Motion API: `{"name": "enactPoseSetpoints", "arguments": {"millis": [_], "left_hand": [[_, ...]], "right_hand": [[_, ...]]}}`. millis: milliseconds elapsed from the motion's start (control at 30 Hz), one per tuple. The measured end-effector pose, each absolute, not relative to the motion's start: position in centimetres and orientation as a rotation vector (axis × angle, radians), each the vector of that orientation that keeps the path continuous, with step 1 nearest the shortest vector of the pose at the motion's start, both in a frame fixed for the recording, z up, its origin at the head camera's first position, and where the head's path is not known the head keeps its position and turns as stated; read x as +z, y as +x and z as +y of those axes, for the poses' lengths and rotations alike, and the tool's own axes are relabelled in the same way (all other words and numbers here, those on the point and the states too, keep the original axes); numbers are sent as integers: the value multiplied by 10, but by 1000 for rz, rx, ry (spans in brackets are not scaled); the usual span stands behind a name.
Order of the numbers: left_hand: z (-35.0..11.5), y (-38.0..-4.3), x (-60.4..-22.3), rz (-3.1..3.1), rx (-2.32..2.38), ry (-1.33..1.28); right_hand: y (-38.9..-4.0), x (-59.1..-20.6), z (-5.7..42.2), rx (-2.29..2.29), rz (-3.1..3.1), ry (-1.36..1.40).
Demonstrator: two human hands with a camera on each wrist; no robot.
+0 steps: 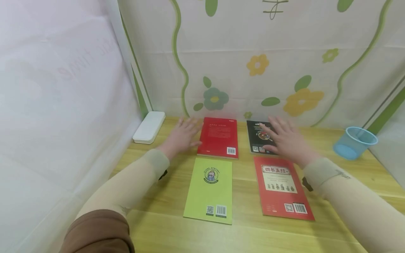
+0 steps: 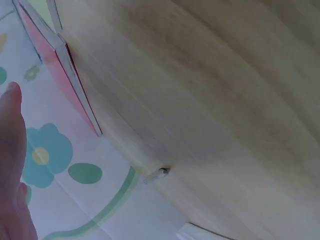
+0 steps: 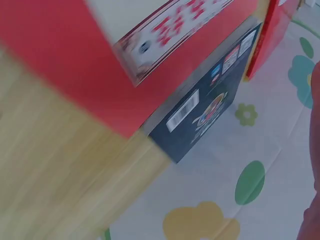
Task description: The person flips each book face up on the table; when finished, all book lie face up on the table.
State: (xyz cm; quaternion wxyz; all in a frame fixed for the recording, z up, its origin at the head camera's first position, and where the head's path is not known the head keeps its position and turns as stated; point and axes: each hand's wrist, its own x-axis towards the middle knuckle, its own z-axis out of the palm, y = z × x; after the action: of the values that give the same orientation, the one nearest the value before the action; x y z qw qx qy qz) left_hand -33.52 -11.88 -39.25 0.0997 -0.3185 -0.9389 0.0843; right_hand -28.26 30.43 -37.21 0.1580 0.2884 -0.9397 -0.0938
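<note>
Four books lie on a wooden table in two rows. My left hand point(image 1: 181, 137), its fingers spread, is just left of the dark red book point(image 1: 219, 137); whether it touches the cover I cannot tell. My right hand point(image 1: 288, 142) spreads its fingers over the black book point(image 1: 257, 137) and hides its right part. In front lie a yellow-green book point(image 1: 210, 193) and a red book point(image 1: 278, 200) with a pale label. The right wrist view shows the black book point(image 3: 210, 102) beyond the red book point(image 3: 100, 85), with only an edge of the hand point(image 3: 314, 160) visible. Neither hand holds anything.
A white rounded box point(image 1: 149, 126) sits at the table's back left. On the right stands a light-blue translucent cup point(image 1: 352, 146). A floral cloth point(image 1: 227, 45) hangs behind the wooden table point(image 1: 164, 218), and a pale sheet point(image 1: 63, 123) borders the left side.
</note>
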Motion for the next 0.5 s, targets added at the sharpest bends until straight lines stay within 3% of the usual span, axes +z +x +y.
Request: {"name": "enactPoseSetpoints", "arguments": {"millis": [300,500], "left_hand": [[-124,-320,-397,-2997,-203,-645],[-116,-310,-398,-3165,-920,-385]], "right_hand": [[-289,-366,257,61,-2851,713],[-297,-369,225,500,-3071,553]]}}
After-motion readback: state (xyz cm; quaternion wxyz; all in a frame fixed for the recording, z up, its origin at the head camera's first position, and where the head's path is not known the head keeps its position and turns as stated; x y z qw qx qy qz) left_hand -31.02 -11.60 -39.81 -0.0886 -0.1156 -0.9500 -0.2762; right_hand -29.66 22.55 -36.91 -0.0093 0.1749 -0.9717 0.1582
